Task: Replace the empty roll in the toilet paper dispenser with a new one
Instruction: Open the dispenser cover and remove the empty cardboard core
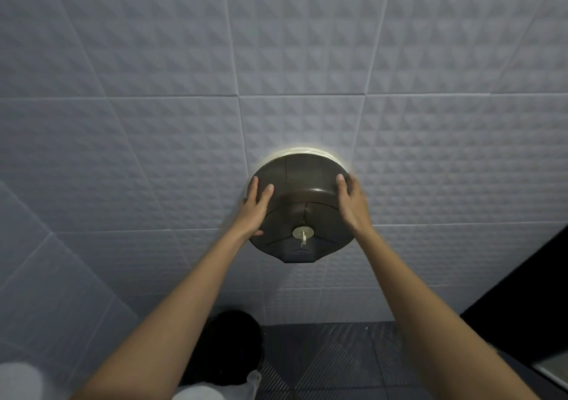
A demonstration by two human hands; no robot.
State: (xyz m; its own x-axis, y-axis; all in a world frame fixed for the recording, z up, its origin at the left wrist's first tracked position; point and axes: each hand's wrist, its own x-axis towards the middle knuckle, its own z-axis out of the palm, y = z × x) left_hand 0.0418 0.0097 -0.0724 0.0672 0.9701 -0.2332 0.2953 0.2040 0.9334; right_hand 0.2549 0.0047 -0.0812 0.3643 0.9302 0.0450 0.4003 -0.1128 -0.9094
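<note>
A round toilet paper dispenser (pixel 299 190) hangs on the tiled wall, with a dark smoky cover and a white back rim. A pale lock with a key (pixel 303 233) sits low in the middle of the cover. My left hand (pixel 256 207) lies flat against the cover's left side, fingers spread. Curled over the cover's right edge is my right hand (pixel 353 201). The cover looks closed against the rim. No roll can be seen through the cover.
A black bin (pixel 229 347) stands on the dark floor below the dispenser, with something white (pixel 215 392) in front of it. A dark partition (pixel 528 301) rises at the right. Grey textured tiles (pixel 153 123) cover the wall.
</note>
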